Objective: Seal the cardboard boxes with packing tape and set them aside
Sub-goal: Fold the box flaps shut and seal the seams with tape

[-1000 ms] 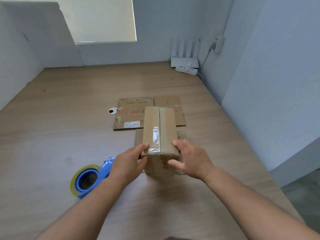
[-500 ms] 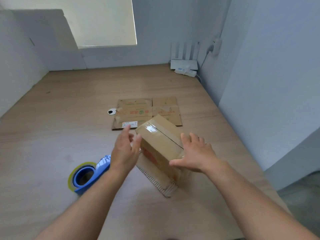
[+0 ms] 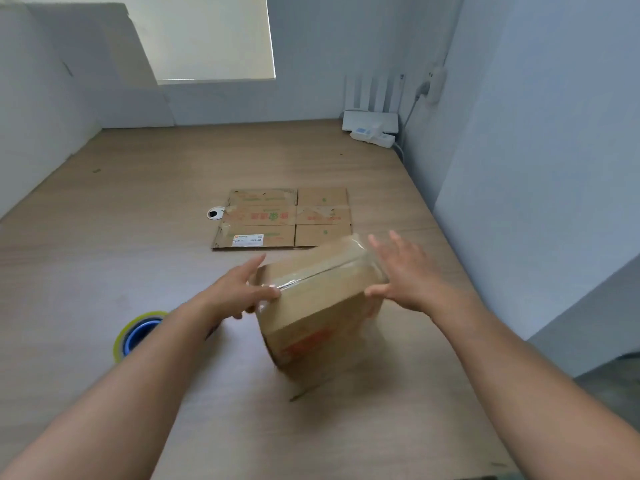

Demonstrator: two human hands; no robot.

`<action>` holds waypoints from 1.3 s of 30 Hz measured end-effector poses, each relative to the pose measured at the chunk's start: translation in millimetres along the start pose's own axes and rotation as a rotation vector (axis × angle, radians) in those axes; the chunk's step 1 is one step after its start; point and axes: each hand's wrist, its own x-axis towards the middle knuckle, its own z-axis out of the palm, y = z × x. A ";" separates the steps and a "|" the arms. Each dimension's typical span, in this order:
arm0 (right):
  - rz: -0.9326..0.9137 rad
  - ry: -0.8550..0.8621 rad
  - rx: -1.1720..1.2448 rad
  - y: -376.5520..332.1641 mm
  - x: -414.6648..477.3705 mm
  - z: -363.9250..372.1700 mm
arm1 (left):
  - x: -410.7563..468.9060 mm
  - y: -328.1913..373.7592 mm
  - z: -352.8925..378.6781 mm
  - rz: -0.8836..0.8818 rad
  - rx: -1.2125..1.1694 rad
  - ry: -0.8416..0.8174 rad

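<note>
While the taped cardboard box (image 3: 311, 306) stands tilted over the worktop (image 3: 138, 202), we press it between both hands. Our left hand (image 3: 232, 296) lies with straight fingers on the box's left end, thumb on top. Our right hand (image 3: 405, 278) spreads wide against its right end. A tape roll (image 3: 135, 336) lies left of the box, and flattened cardboard (image 3: 277, 220) lies beyond it.

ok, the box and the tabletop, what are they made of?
Cardboard box: brown cardboard, matte, dull faces. Packing tape along its top seam: clear glossy plastic film, it glints. Tabletop: matte, streaked wood grain; probably laminate, could be solid wood.
</note>
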 end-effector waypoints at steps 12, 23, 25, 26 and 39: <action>0.001 0.018 0.775 -66.6 31.9 38.4 | -41.1 -20.5 72.5 -0.031 -0.268 0.296; 0.071 -0.037 0.731 -84.1 24.3 54.6 | -33.3 -32.4 50.1 0.011 -0.153 0.317; 0.096 -0.044 0.734 -85.8 23.0 56.0 | -32.5 -57.1 32.6 -0.029 -0.039 0.490; 0.106 -0.045 0.739 -86.1 22.5 55.8 | -30.4 -72.3 24.1 -0.060 0.034 0.580; 0.158 -0.019 0.786 -92.0 16.8 46.4 | 13.9 -132.3 -18.8 -0.334 0.521 0.528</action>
